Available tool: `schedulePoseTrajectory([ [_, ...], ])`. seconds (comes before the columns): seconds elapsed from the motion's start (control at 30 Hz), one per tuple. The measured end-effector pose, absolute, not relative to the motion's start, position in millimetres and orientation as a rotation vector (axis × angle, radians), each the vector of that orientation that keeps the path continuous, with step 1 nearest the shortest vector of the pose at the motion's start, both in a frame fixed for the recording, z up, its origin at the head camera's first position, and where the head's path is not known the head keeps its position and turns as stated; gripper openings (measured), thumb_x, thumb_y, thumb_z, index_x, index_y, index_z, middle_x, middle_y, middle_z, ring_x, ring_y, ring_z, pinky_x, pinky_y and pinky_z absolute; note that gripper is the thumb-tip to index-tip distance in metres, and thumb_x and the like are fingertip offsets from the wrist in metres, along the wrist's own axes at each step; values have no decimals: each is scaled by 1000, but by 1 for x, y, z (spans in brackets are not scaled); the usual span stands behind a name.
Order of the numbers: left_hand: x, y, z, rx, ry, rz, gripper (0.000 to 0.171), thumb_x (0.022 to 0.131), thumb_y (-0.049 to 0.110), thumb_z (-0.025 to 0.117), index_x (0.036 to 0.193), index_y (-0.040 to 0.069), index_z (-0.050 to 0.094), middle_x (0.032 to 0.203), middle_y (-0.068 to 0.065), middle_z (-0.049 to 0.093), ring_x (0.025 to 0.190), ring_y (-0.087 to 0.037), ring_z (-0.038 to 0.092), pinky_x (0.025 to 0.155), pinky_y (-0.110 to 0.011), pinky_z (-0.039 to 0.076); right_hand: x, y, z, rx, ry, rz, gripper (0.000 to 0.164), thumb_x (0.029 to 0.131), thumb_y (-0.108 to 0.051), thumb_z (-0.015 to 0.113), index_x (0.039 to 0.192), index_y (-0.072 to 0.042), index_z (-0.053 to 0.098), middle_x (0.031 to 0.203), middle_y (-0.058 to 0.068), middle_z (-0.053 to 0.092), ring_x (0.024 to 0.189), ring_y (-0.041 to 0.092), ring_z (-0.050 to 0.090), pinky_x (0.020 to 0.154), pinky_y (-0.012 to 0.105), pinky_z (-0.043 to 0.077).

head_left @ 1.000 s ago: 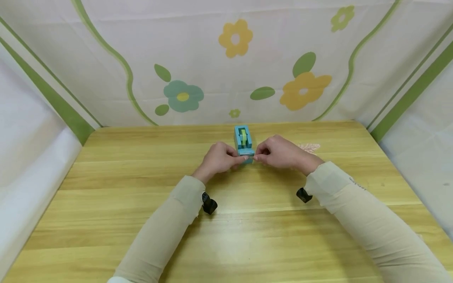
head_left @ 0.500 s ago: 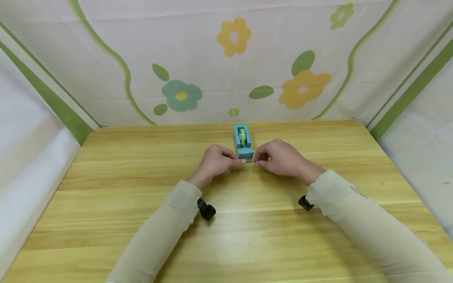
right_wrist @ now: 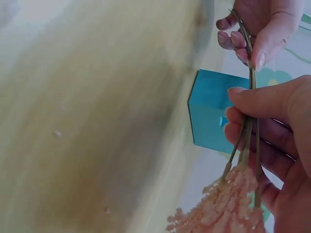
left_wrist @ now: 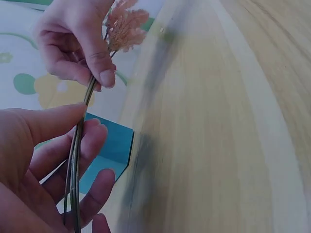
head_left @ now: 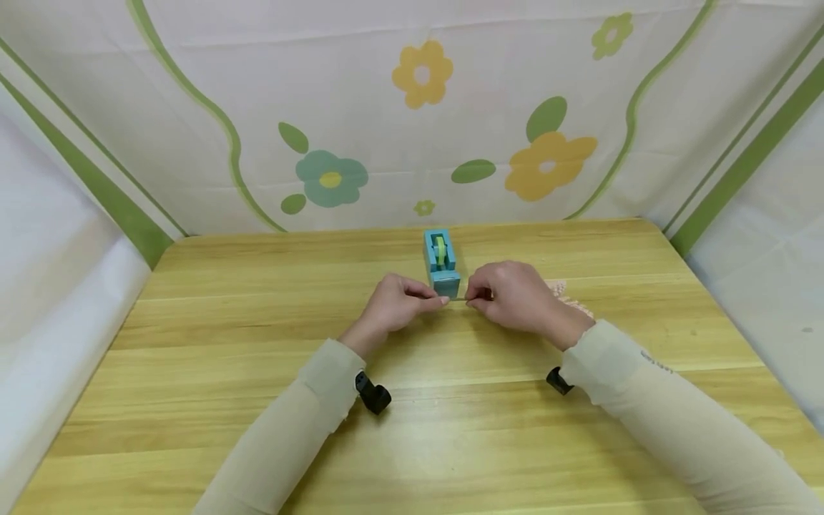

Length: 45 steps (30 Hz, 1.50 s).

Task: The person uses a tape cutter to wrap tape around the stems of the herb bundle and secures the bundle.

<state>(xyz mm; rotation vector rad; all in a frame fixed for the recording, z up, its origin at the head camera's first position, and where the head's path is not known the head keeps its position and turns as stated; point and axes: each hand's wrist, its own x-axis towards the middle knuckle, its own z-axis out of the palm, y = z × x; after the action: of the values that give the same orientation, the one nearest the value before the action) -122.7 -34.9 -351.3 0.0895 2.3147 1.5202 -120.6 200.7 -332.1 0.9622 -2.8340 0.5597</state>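
Note:
A bunch of pink flowers (right_wrist: 223, 206) with thin greenish-brown stems (left_wrist: 75, 165) is held between both hands. My left hand (head_left: 389, 307) pinches the stems between thumb and fingertips; their lower ends run down past its palm. A short way up, my right hand (head_left: 511, 297) pinches the same stems, closer to the pink heads. In the head view most of the bunch is hidden, and only some pink shows behind the right wrist. Just beyond the fingertips stands a blue tape dispenser (head_left: 445, 286) with a yellow-green roll (head_left: 440, 250). Neither hand grips the dispenser.
The wooden table (head_left: 257, 343) spreads out on both sides and in front of the arms. A white curtain (head_left: 360, 86) printed with flowers hangs behind its far edge. Black wrist cameras (head_left: 373, 393) sit beneath the sleeves.
Both hands have come slightly back toward me with the stems, away from the tape dispenser, whose front now shows more. The dispenser stays in place on the table.

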Motion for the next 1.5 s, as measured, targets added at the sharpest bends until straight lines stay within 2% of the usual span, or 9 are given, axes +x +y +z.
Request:
schedulePoseTrajectory([
  [0.17,-119,-40,-355,85,2330,1496,16,96,27,84,102,13,88,107,-3,83,97,-18,68,78,-30,53,-116,213,-337,902,-2923,627,1,93,-17,86,94,-18,85,90,-7,81,78,7,69,75,37,59],
  [0.33,-115,-50,-361,18,2346,1497,13,95,25,85,101,14,89,111,-3,83,107,-21,72,91,-36,58,-110,249,-341,725,-3005,790,16,88,-30,92,101,-23,87,100,-7,83,86,8,72,77,32,60],
  [0.43,-114,-53,-364,4,2348,1504,13,94,24,86,100,14,89,111,-3,83,108,-22,72,92,-38,58,-107,270,-346,628,-3020,898,29,84,-39,94,108,-25,85,106,-6,83,90,11,72,78,29,58],
  [0.6,-111,-53,-366,-20,2379,1505,11,91,25,88,98,16,89,108,-2,83,109,-21,71,91,-35,57,-99,298,-353,477,-3055,1004,50,84,-51,92,127,-30,79,126,-1,78,105,20,72,88,35,58],
  [0.73,-108,-55,-369,11,2463,1469,10,90,25,90,96,16,89,105,-1,82,101,-20,69,84,-32,55,-92,314,-356,358,-3094,1121,53,89,-47,89,135,-25,75,137,6,73,114,26,72,93,32,58],
  [0.93,-108,-69,-377,154,2586,1363,7,91,24,90,93,18,88,101,0,78,96,-18,66,85,-33,53,-89,322,-363,332,-3096,1185,44,94,-40,86,132,-21,77,131,5,76,111,20,71,90,21,55],
  [1.07,-107,-90,-380,306,2639,1265,6,93,23,88,94,17,87,98,1,78,94,-18,65,87,-34,53,-87,324,-365,317,-3078,1224,40,92,-39,87,128,-23,79,131,2,77,112,12,70,92,20,54],
  [1.23,-105,-115,-380,446,2629,1228,4,94,17,86,98,17,87,97,1,76,89,-16,63,81,-31,51,-83,329,-370,262,-3059,1276,45,90,-37,90,130,-23,78,134,4,76,111,5,68,91,18,53],
  [1.5,-106,-128,-379,419,2560,1259,5,95,15,84,98,17,87,101,-1,78,89,-15,64,79,-29,51,-81,332,-382,236,-3017,1301,45,87,-42,91,129,-28,79,132,-5,77,115,-3,63,101,20,43],
])
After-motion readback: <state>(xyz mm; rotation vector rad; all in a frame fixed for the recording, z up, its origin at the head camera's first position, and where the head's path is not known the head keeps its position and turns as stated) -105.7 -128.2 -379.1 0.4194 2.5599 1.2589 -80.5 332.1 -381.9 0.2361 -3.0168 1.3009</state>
